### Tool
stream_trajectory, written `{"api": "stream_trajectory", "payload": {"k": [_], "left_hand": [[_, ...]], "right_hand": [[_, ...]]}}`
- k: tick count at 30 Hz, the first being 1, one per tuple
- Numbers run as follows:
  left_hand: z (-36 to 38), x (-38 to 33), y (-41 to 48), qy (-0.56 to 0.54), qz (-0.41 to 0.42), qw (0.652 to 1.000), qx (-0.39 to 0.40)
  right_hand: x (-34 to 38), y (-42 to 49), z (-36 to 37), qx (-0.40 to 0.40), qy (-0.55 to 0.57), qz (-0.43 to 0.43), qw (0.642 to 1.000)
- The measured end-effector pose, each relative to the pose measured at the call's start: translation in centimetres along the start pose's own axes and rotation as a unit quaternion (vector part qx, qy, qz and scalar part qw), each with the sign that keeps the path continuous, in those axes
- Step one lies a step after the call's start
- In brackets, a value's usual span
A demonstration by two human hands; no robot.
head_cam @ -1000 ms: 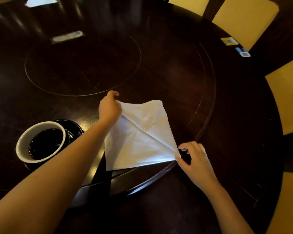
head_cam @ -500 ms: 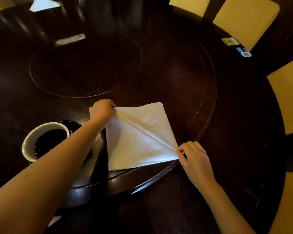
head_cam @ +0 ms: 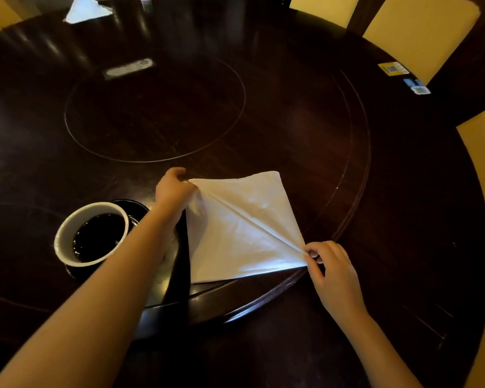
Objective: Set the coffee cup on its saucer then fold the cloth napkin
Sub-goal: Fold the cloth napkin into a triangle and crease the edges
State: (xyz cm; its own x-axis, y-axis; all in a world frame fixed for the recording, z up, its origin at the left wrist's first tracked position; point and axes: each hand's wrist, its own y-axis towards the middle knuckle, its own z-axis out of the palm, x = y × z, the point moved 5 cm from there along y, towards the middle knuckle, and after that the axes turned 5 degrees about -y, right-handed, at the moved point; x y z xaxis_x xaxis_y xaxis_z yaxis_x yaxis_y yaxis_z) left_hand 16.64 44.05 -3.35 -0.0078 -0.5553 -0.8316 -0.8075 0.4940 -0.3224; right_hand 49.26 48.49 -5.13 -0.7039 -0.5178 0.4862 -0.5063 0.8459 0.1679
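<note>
Cup (head_cam: 62,245) (on its saucer (head_cam: 137,212)) holds dark liquid (head_cam: 98,236), seemingly coffee.

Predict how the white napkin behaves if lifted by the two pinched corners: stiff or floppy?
Probably floppy: the napkin shows soft wrinkles and a raised ridge between the left hand and right hand, so it would likely sag away from that line. Likely light; fingertip pinches alone tension it. It may slide easily on the glossy table.
</note>
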Motion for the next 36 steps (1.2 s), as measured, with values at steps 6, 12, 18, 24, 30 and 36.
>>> {"api": "stream_trajectory", "payload": {"k": [6,12,18,24,30,36], "left_hand": [[-0.5,1.2,-1.3,-0.100,0.002,0.991,-0.088],[-0.3,1.3,-1.0,-0.115,-0.037,0.993,-0.008],[-0.8,1.3,-0.6,-0.114,-0.023,0.992,-0.042],[-1.4,0.9,-0.9,-0.012,0.062,0.996,-0.069],[-0.1,0.7,-0.3,0.170,0.101,0.979,-0.044],[0.4,0.4,0.2,0.202,0.121,0.971,-0.041]], "right_hand": [[0.8,-0.7,0.7,-0.008,-0.010,-0.030,0.999],[1.1,-0.6,0.9,-0.008,-0.014,0.026,1.000],[1.2,-0.2,0.7,0.007,0.018,0.036,0.999],[0.5,0.2,-0.3,0.069,0.111,0.078,0.988],[0.7,0.6,0.1,0.094,0.085,0.051,0.991],[1.6,0.8,0.1,0.075,-0.083,-0.050,0.992]]}}
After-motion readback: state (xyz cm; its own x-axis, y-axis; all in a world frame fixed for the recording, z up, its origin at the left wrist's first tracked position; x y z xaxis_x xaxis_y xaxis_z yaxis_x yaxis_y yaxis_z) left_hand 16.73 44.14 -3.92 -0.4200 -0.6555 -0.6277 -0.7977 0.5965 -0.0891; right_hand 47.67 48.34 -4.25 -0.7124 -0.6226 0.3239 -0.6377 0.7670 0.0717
